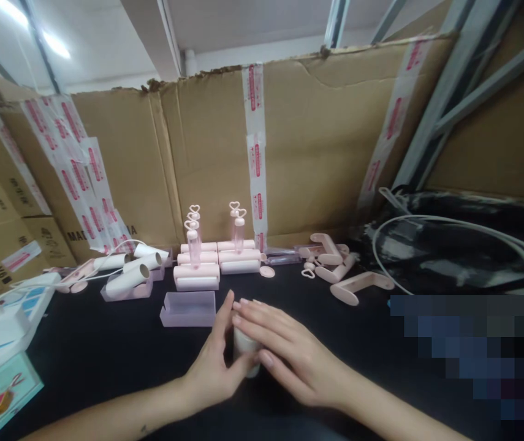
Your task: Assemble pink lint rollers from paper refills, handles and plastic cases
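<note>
A white roll (246,343) stands near the middle of the dark table, largely hidden by my fingers. My left hand (213,364) is wrapped round its left side, the thumb across the front. My right hand (296,349) closes over the top and right side, its fingers pressed against the roll. Just beyond my left hand lies a translucent lilac tray-shaped cover (189,309). Behind it are several pink roller cases (197,274), with small clear-bodied pieces (239,233) with pink heart-shaped loops standing upright on them.
White paper rolls on cardboard cores (128,278) lie at the left, beside a power strip (36,306) and a teal box (8,392). Pink bent handles (360,288) and a heart loop (308,271) lie to the right, near a white cable (381,245). Cardboard (326,153) walls the back.
</note>
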The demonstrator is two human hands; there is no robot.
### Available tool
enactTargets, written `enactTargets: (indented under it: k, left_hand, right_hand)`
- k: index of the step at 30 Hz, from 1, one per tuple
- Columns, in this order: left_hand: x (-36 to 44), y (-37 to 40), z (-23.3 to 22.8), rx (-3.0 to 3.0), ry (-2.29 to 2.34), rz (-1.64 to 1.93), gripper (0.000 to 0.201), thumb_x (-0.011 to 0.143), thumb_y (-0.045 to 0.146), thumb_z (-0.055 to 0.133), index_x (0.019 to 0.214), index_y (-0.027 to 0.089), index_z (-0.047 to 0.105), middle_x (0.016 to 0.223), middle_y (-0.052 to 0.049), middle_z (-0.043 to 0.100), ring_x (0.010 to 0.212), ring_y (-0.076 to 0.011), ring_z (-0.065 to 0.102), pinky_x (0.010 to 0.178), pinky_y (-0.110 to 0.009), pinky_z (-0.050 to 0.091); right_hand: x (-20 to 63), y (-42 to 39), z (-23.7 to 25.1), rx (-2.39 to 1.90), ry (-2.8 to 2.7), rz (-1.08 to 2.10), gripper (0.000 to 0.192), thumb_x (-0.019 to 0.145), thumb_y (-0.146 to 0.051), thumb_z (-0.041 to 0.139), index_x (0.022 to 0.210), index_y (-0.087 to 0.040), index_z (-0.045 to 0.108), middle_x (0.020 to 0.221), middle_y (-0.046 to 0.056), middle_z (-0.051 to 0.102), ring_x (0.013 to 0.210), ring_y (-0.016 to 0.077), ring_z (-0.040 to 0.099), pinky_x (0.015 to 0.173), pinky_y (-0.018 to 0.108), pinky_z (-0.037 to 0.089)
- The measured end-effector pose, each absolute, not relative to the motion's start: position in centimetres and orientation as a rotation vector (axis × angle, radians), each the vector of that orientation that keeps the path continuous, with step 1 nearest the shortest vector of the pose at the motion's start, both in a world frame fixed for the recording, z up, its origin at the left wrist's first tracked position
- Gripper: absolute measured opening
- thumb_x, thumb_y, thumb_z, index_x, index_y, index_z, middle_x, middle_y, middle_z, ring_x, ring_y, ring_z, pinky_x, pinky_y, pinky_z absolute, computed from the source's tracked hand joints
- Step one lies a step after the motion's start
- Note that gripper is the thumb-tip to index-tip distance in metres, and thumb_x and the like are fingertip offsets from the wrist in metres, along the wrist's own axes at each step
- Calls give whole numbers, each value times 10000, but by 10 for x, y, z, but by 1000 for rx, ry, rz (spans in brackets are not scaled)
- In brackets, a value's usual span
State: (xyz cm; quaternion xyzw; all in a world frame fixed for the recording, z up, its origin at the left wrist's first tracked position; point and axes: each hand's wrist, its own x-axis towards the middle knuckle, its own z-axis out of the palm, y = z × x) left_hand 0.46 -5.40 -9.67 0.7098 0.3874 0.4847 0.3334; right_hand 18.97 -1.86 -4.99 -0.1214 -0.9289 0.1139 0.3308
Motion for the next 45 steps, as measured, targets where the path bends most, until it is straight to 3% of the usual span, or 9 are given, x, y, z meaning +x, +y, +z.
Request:
enactTargets:
  k: [6, 9, 12, 16, 21, 27, 32, 39, 45]
  left_hand:
    - [-6, -60, -32, 2249, 1228, 892, 915, 629, 145, 612, 1410, 232, 144, 1089, -57, 551, 995, -236, 575, 932, -356, 422]
    - [-8, -67, 0, 2438, 1288, 538, 676, 631, 173, 582, 1267, 335, 420, 1103, -18, 533, 760, -179, 592, 729, -301, 456]
    - [-2, -73, 11, 2599, 1341, 373, 296, 634, 225, 608, 928, 256, 589, 1055, -17, 544, 729, -179, 574, 638, -280, 410]
    - [5, -73, -2, 2680, 1369, 365, 247, 669, 410, 670, 800, 224, 574, 786, -10, 580, 753, -223, 550, 624, -286, 394]
    - [-11, -71, -29, 2139, 1415, 951, 188, 812, 393, 558, 881, 227, 611, 759, -14, 621, 744, -188, 589, 706, -283, 438]
    - [-32, -78, -47, 768, 1263, 1613, 379, 756, 426, 636, 1034, 184, 549, 763, 4, 604, 663, -137, 594, 577, -229, 479]
    - [-29, -75, -48, 569, 1195, 1684, 250, 765, 344, 647, 926, 170, 568, 851, -19, 595, 750, -160, 606, 667, -324, 544]
    - [9, -66, -42, 598, 1093, 1519, 237, 786, 370, 616, 889, 166, 552, 910, -39, 562, 803, -190, 606, 636, -334, 558]
    - [27, -55, -45, 679, 1028, 1488, 231, 774, 373, 619, 856, 175, 534, 852, -15, 533, 744, -177, 606, 567, -301, 550]
  right_hand:
    - [186, 10, -43, -656, -1892, 778, 404, 975, -273, 139, 1195, -185, 467, 1206, 144, 544, 1105, 193, 570, 869, 359, 500]
    - [195, 55, -45, -1003, -2009, 441, 328, 948, -264, 237, 1081, -145, 511, 1055, 134, 594, 949, 191, 625, 837, 367, 496]
    - [205, 86, -55, -1095, -2103, 300, 224, 853, -241, 458, 1015, -132, 569, 1086, 152, 588, 1044, 255, 566, 937, 442, 405]
    - [216, 91, -71, -1194, -2168, 205, 155, 816, -254, 537, 930, -158, 579, 1220, 163, 529, 1159, 284, 480, 978, 465, 340]
    - [225, 81, -69, -1198, -2200, 361, 120, 797, -280, 548, 845, -169, 550, 853, 94, 640, 863, 246, 601, 805, 374, 437]
    - [198, 59, -58, -992, -2111, 897, 512, 951, -381, 83, 1055, -123, 513, 776, 77, 627, 630, 160, 583, 574, 275, 460]
    - [170, 1, -47, -606, -1676, 1571, 417, 852, -516, 486, 1021, -151, 597, 593, -33, 422, 520, 100, 394, 506, 221, 355]
    - [173, -24, -44, -506, -1475, 1512, 303, 756, -483, 649, 895, -223, 720, 935, 30, 464, 651, 91, 435, 523, 194, 363]
    - [175, -23, -44, -559, -1412, 1550, 338, 775, -505, 623, 1041, -309, 692, 927, 15, 464, 713, 94, 465, 564, 164, 409]
